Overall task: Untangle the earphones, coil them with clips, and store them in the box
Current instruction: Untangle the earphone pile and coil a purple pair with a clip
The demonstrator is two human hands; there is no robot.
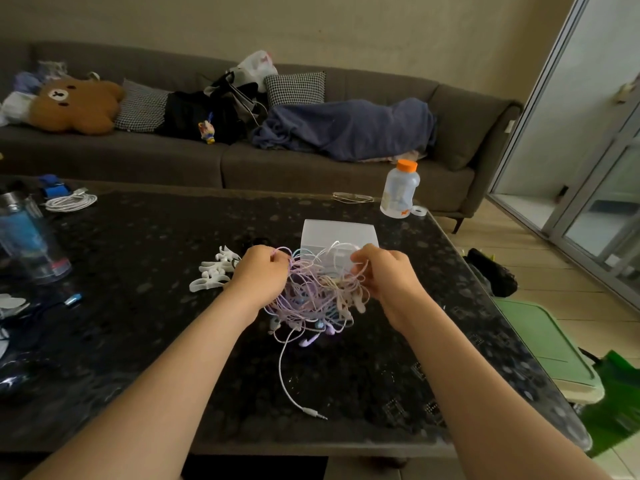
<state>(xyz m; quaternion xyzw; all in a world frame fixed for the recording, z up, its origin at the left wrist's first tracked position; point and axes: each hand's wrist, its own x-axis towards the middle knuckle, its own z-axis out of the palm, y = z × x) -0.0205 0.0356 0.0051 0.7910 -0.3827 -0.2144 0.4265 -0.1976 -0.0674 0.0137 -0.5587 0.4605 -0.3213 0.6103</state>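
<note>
Gripping the tangled earphones [317, 292] from either side, the left hand [261, 271] and right hand [388, 275] hold them above the bench [138, 258] mid-width, apparently to spread the knots, just before the box [337, 233].

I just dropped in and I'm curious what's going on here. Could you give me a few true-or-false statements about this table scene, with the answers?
1. Both the left hand and the right hand grip the tangled earphones. True.
2. The earphones are coiled inside the box. False: they are a loose tangle held in front of it.
3. White clips lie on the table beside the left hand. True.
4. The bottle has a blue cap. False: its cap is orange.
</note>
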